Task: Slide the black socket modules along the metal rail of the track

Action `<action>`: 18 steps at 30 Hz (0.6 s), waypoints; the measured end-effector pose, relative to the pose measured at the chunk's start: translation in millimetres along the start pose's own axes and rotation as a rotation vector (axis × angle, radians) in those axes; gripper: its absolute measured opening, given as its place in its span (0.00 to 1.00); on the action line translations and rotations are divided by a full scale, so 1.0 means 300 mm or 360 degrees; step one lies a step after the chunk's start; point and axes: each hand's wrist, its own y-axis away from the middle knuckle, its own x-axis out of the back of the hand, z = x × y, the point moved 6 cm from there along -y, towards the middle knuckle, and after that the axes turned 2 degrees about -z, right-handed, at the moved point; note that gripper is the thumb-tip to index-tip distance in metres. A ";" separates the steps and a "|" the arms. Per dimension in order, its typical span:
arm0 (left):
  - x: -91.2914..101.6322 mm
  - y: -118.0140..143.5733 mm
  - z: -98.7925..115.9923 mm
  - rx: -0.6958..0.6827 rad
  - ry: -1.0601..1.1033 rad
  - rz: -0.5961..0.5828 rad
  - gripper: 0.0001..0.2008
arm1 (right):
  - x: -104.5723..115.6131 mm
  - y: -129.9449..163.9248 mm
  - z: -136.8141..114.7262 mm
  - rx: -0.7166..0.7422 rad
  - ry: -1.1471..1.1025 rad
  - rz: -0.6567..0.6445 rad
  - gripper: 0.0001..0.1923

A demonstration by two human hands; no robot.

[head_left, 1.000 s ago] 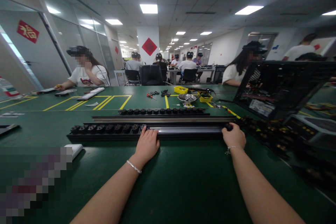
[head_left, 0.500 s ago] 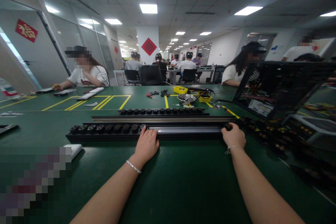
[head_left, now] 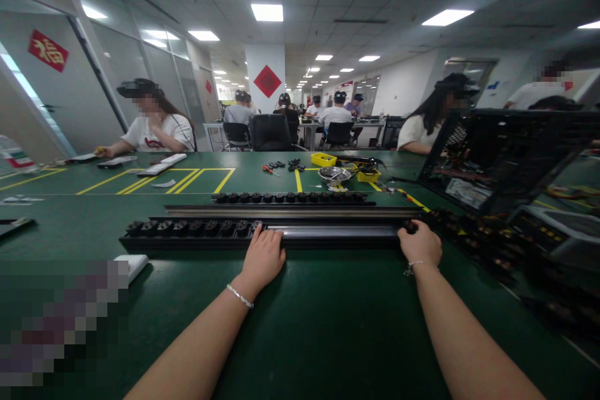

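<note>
A long black channel rail [head_left: 328, 247] lies crosswise on the green table, with a row of round black socket modules [head_left: 197, 228] seated in its left part. To the right of them, its trough shows a smooth, shiny bottom. My left hand [head_left: 265, 254] is closed over the near edge of the rail, its forefinger touching the last module in the row. At the rail's right end, my right hand [head_left: 423, 244] pinches a dark round piece that looks like another socket module [head_left: 411, 225], partly hidden by the fingers.
Behind lie another rail [head_left: 225, 212] and a row of modules [head_left: 290, 198]. Farther back are a metal bowl [head_left: 334, 175], yellow bins [head_left: 323, 159] and a screwdriver [head_left: 270, 170]. At right stand an open computer case [head_left: 497, 194] and a heap of dark parts [head_left: 473, 240]. Co-workers sit opposite.
</note>
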 end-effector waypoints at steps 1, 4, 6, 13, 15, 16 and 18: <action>0.000 0.000 0.000 -0.0002 0.0001 0.0001 0.16 | 0.001 -0.001 0.002 -0.0001 -0.0009 0.0012 0.25; 0.001 0.000 0.001 -0.0007 0.0004 0.0010 0.15 | 0.003 -0.005 0.010 -0.0011 -0.0037 0.0035 0.26; 0.002 0.000 0.001 -0.0005 0.0006 0.0012 0.15 | 0.003 -0.009 0.015 -0.0008 -0.0046 0.0051 0.26; 0.000 0.003 -0.002 0.0007 -0.0020 -0.0001 0.15 | 0.004 -0.019 0.032 -0.0023 -0.0083 0.0093 0.25; -0.002 0.003 -0.002 0.0005 -0.0024 0.0005 0.15 | 0.007 -0.019 0.032 -0.0029 -0.0083 0.0099 0.24; -0.002 0.003 -0.001 0.0002 -0.0025 0.0010 0.15 | 0.007 -0.019 0.032 -0.0033 -0.0079 0.0095 0.24; -0.002 0.002 0.000 -0.0001 -0.0020 0.0018 0.15 | 0.008 -0.018 0.032 -0.0046 -0.0075 0.0088 0.25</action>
